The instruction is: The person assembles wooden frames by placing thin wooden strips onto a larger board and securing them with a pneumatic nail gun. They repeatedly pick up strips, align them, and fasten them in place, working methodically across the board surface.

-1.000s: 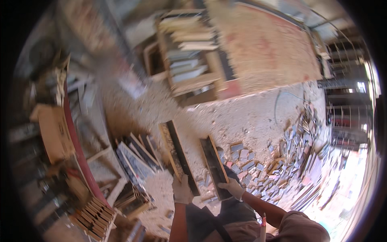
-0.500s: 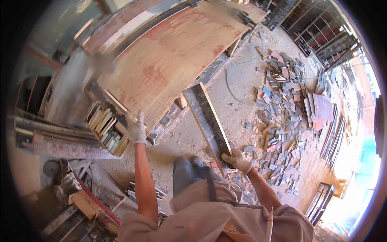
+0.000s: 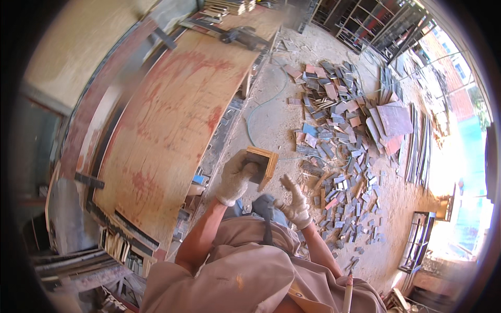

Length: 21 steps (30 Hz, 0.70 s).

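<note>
Both hands wear pale knit work gloves. In front of my body, my left hand (image 3: 234, 180) is closed around a wooden channel (image 3: 270, 167), its thumb on the dark inner face. Layered wood shows along the channel's pale edges; seen nearly end-on, its length is hard to judge. Just to its right, my right hand (image 3: 295, 204) is raised with fingers spread and nothing in it, apart from the channel. To the left of my left hand stretches a long plywood-topped table (image 3: 172, 125) with red stains.
Cut board pieces (image 3: 349, 193) lie heaped on the dusty floor to the right, with larger panels (image 3: 389, 122) leaning beyond. A thin green hose (image 3: 249, 122) curves across the floor. At the table's near end stands a box of wood strips (image 3: 117, 246). A dark clamp-like tool (image 3: 240, 37) rests on its far end.
The channel has passed from my right hand to my left and turned to nearly end-on. My left hand has come off the table's near end; my right hand has opened. The view has turned.
</note>
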Each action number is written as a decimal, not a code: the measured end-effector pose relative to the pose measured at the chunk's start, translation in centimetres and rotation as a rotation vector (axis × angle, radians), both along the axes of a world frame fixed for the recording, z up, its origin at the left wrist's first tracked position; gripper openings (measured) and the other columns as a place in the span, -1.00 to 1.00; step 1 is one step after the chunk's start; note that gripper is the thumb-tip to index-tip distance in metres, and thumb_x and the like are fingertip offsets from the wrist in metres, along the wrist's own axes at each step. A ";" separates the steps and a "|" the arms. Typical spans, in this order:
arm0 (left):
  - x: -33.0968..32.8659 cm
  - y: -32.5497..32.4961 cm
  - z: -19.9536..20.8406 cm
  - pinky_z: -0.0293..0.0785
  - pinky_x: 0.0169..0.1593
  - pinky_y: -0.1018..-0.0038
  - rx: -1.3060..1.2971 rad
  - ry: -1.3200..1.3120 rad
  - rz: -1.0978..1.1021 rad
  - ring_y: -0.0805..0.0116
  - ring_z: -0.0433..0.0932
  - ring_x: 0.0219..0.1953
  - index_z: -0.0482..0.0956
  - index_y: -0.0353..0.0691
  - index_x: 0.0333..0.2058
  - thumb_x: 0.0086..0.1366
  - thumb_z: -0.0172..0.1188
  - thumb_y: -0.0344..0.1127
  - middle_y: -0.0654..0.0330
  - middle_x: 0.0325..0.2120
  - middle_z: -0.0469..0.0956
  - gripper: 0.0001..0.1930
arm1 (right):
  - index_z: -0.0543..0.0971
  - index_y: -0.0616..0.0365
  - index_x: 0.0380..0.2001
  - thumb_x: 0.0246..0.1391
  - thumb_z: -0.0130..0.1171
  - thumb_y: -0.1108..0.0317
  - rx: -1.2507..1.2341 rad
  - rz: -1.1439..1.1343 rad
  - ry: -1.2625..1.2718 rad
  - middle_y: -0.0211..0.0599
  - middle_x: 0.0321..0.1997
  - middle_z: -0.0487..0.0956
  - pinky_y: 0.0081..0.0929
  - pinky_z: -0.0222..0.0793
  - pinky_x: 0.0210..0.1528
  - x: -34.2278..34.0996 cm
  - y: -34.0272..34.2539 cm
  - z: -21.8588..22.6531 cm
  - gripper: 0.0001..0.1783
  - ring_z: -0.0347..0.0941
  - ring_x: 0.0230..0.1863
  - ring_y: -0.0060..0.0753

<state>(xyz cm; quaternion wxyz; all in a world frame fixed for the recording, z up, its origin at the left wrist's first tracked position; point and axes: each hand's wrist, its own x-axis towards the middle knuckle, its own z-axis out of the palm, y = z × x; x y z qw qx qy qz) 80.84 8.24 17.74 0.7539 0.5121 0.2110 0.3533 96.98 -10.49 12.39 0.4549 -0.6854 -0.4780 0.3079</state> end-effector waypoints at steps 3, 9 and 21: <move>6.2 4.3 0.5 0.54 -0.13 0.51 0.057 0.179 -0.193 0.54 0.55 -0.24 0.55 -0.28 0.00 0.34 0.05 -0.47 0.26 -0.25 0.61 -0.73 | 0.13 0.27 0.46 -0.08 0.55 -0.07 0.064 -0.055 0.264 -0.03 0.39 0.41 -0.21 0.18 0.41 5.8 4.6 5.5 0.21 0.31 0.40 -0.19; 18.1 11.3 -1.8 0.47 0.09 0.36 0.373 0.271 -0.459 0.39 0.53 -0.05 0.50 -0.18 0.12 0.37 0.12 -0.31 0.18 -0.11 0.59 -0.64 | 0.05 0.24 0.49 -0.16 0.63 0.05 0.149 0.168 0.422 -0.05 0.44 0.34 -0.23 0.17 0.43 17.7 15.5 7.5 0.29 0.25 0.44 -0.21; 21.5 37.8 0.4 0.49 0.21 0.27 0.527 0.598 0.557 0.19 0.53 0.17 0.35 -0.20 0.32 0.36 0.30 -0.01 0.01 0.15 0.53 -0.33 | 0.40 0.20 0.25 -0.24 0.62 0.45 0.070 0.119 0.250 -0.35 -0.07 0.69 -0.45 0.54 0.02 32.6 34.8 9.6 -0.08 0.62 -0.03 -0.42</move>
